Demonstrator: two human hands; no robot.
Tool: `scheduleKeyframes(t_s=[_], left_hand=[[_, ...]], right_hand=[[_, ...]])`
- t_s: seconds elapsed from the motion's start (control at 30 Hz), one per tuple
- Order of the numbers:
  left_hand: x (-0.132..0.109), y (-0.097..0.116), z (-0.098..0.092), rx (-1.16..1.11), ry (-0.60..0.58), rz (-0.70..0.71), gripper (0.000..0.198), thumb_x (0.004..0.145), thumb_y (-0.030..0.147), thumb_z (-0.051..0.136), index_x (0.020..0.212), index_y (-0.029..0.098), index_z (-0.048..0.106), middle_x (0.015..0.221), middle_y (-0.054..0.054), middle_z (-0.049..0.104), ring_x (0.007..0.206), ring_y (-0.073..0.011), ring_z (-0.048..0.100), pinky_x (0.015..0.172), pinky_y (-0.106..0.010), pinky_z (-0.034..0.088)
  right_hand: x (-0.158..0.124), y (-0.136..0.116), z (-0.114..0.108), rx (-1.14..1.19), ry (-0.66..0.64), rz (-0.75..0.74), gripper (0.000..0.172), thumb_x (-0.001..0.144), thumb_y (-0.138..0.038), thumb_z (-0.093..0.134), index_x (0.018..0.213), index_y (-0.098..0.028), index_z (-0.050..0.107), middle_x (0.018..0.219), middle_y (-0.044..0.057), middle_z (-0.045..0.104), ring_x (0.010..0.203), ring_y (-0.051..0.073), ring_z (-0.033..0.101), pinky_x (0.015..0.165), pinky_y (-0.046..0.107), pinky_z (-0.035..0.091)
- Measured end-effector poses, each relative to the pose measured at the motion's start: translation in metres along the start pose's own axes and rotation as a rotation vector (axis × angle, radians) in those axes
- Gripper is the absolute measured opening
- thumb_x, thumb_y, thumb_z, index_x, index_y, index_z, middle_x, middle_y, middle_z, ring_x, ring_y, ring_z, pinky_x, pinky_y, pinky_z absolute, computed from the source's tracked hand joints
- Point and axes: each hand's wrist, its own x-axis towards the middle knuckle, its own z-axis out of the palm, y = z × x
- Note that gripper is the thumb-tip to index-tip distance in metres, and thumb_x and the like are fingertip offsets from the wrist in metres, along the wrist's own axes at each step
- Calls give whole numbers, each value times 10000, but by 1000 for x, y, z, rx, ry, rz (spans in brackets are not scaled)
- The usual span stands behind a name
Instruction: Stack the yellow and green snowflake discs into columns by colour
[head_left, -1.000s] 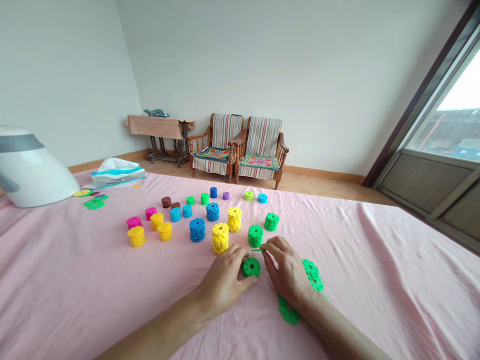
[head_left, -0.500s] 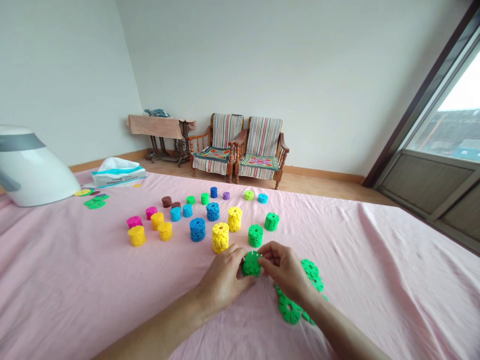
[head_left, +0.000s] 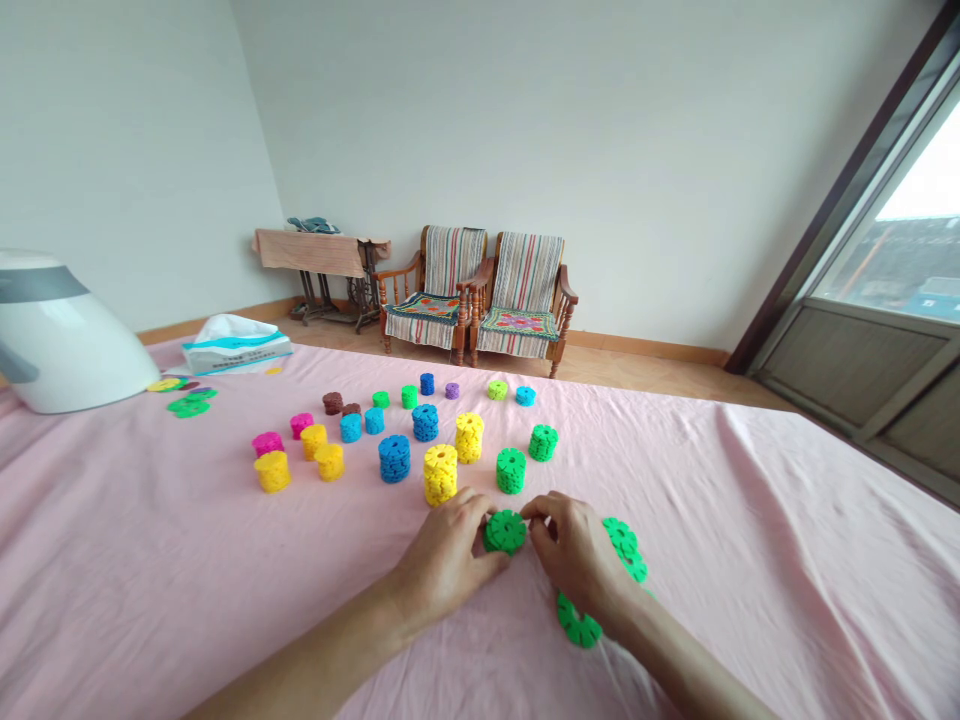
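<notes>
My left hand (head_left: 448, 545) curves around the left side of a short stack of green notched discs (head_left: 505, 532), thumb at the front and fingers behind. The top disc lies nearly flat. At the stack's right edge is my right hand (head_left: 574, 545), its thumb and index finger apart and no disc showing between them. Loose green discs (head_left: 579, 622) lie partly under my right hand and forearm. Just beyond my hands stand a taller green stack (head_left: 511, 471) and a yellow stack (head_left: 440, 475).
Several stacks in blue (head_left: 394, 459), orange-yellow (head_left: 272, 471), pink (head_left: 268, 444) and brown (head_left: 333, 403) stand on the pink cloth (head_left: 750, 560). A white kettle (head_left: 75, 340), a tissue pack (head_left: 238, 347) and mixed loose discs (head_left: 192, 404) are at the left. Two chairs (head_left: 525, 300) stand beyond.
The upper green disc, tilted between my hands before, now lies flatter on the stack. My right hand has let go of it and shifted slightly right. The left hand stays around the stack.
</notes>
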Motion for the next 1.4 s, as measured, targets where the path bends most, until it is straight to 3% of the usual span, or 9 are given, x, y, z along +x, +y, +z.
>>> scheduleKeyframes(t_s=[0.23, 0.7, 1.4], left_hand=[[0, -2, 0, 8, 0, -4, 233, 661, 118, 627, 873, 208, 595, 840, 9, 576, 793, -178, 558, 674, -259, 394], [1, -2, 0, 60, -13, -4, 128, 688, 129, 600, 793, 191, 559, 818, -6, 565, 832, -193, 549, 652, -252, 383], [0, -4, 0, 67, -45, 42, 135, 708, 111, 578, 803, 198, 539, 841, -2, 570, 843, -185, 546, 660, -250, 383]], right_hand=[[-4, -3, -2, -132, -64, 8, 236, 756, -104, 440, 731, -192, 658, 747, 35, 647, 714, 149, 604, 661, 236, 356], [-6, -7, -1, -81, -58, -31, 268, 778, -98, 417, 789, -190, 668, 753, 28, 641, 717, 137, 599, 663, 228, 352], [-9, -12, -2, -354, -112, -99, 216, 817, -105, 427, 740, -185, 613, 739, 25, 616, 659, 136, 579, 579, 258, 278]])
